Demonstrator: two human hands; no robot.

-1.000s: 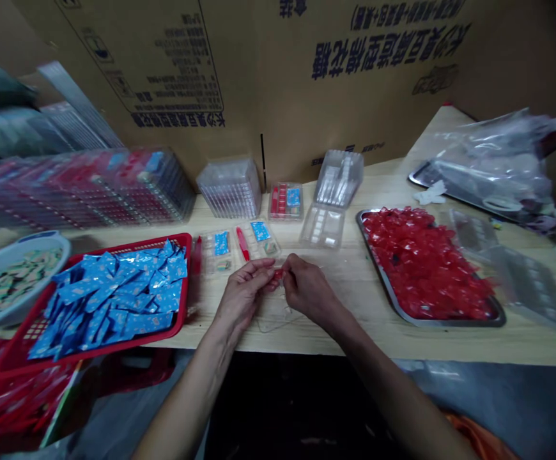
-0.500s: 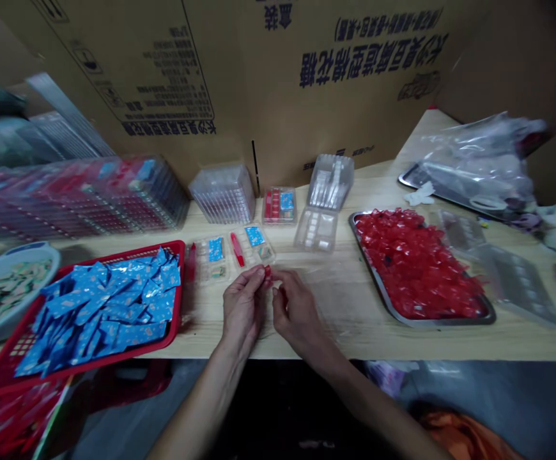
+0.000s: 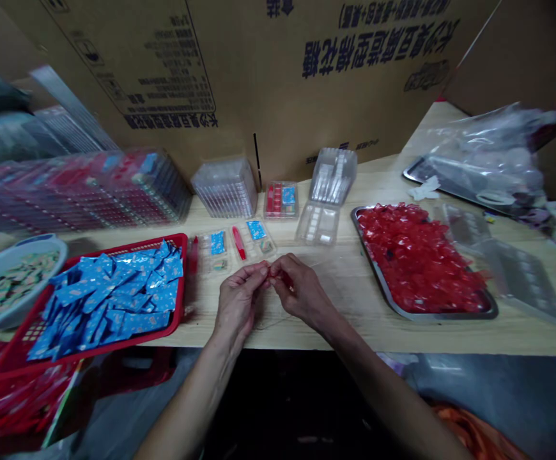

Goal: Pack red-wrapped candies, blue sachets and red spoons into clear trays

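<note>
My left hand (image 3: 239,299) and my right hand (image 3: 301,289) meet over the near middle of the table, fingertips pinched together. Between them is a small red translucent piece (image 3: 270,271), mostly hidden by the fingers. Just beyond my left hand lie two open clear plastic blister boxes, the left box (image 3: 204,260) and the right box (image 3: 267,245). Each has a red stick-shaped item, a blue sachet (image 3: 255,230) and a small greenish piece. On the right, a metal tray (image 3: 387,300) is heaped with red translucent pieces (image 3: 417,262).
At left stand a red basket (image 3: 181,306) of blue sachets and a blue bowl (image 3: 50,281) of greenish pieces. Behind are stacked filled boxes (image 3: 77,191), nested clear boxes (image 3: 225,188), one filled box (image 3: 281,200), an open clear box (image 3: 317,223) and a big carton (image 3: 259,76).
My right hand has turned and closed in on my left fingertips, covering more of the red piece. The whole view has shifted slightly; the boxes and trays stay in place.
</note>
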